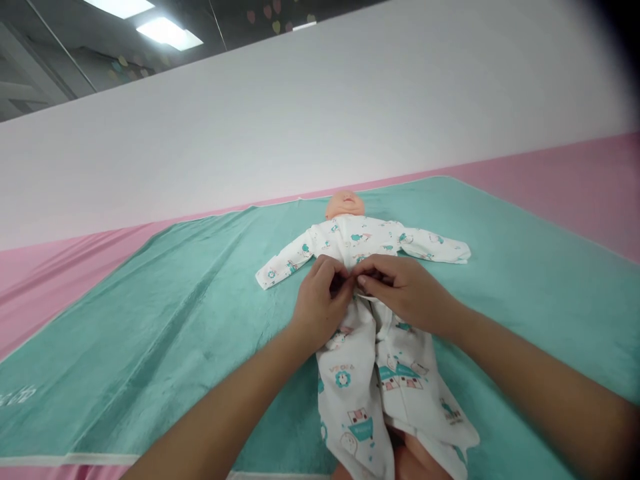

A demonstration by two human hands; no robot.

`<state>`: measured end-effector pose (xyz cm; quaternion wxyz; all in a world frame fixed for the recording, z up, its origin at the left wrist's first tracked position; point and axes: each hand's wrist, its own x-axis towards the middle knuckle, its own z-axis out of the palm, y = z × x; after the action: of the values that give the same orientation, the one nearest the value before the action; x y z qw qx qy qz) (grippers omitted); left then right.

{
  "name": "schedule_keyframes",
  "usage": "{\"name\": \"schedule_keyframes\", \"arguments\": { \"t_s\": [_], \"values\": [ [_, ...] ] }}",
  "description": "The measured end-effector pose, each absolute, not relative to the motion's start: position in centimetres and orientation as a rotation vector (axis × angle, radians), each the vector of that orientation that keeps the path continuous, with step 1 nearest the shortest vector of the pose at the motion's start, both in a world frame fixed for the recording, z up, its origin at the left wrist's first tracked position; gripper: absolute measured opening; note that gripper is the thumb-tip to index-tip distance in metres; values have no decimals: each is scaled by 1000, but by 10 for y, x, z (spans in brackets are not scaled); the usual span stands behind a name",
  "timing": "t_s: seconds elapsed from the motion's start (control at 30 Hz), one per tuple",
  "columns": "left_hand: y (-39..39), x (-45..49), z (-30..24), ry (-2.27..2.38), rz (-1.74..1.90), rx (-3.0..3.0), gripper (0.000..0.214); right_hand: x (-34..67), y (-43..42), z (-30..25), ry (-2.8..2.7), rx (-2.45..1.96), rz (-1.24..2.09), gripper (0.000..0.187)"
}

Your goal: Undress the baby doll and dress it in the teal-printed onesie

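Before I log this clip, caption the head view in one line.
Left hand and right hand pinch a white printed sleepsuit on a baby doll lying on a teal towel.

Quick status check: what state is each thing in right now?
Baby doll: lying on its back, head bare.
Printed white sleepsuit: on the doll, sleeves spread, front pinched together at the chest, parted lower down.
Left hand: pinching the sleepsuit's front at the chest.
Right hand: pinching the front too, beside the left hand.
Teal towel: spread under the doll, lightly creased.
Pink sheet: lying under the towel.
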<state>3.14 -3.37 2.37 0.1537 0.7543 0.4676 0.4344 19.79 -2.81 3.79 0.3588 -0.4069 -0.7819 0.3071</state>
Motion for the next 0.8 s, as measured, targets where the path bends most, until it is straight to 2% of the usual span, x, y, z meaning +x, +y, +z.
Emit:
{"name": "schedule_keyframes", "arguments": {
  "t_s": [0.17,0.37,0.57,0.67,0.8],
  "values": [
    [-36,31,24,1364,1259,2150,8,197,-26,29,-1842,-1015,844,16],
    [-35,29,20,1406,1271,2012,8,194,-31,28,-1943,-1013,523,15],
    [-42,25,20,1297,1346,2022,8,200,-24,26,-1755,-1063,311,22],
    [-43,22,20,1291,1400,2026,9,207,-12,20,-1683,-1185,359,26],
    [-35,17,18,1414,1399,1993,7,216,4,10,-1673,-1260,587,34]
  ]
}}
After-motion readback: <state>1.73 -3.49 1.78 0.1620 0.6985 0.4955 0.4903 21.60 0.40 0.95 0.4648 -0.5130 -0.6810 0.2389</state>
